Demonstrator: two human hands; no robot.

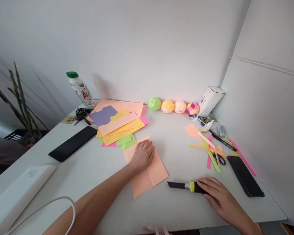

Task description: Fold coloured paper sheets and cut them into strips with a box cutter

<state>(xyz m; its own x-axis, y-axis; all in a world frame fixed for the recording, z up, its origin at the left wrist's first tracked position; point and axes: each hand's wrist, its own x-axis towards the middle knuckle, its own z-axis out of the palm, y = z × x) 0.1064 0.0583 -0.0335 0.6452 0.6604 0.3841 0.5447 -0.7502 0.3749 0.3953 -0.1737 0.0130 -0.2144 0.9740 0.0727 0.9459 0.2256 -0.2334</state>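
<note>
My left hand [142, 156] lies on a peach paper sheet [159, 171] with a crease or slit down its middle, fingers resting over the upper part. To the right, my right hand [217, 195] has its fingers over the black and yellow handle of a utility knife [192, 186]. The knife lies on the table, its long dark blade pointing left toward the sheet but apart from it. Just above the sheet are stacked coloured papers [122, 127] in yellow, peach, green and pink, with a purple piece [104, 115].
Several faceted paper balls [167, 106] line the wall. At right are paper strips [210, 153], scissors [220, 159], a marker [222, 139], a glue bottle [207, 126] and a black phone [245, 176]. A black slab [73, 143], keys [82, 116], bottle [80, 89] and white device [22, 192] stand left.
</note>
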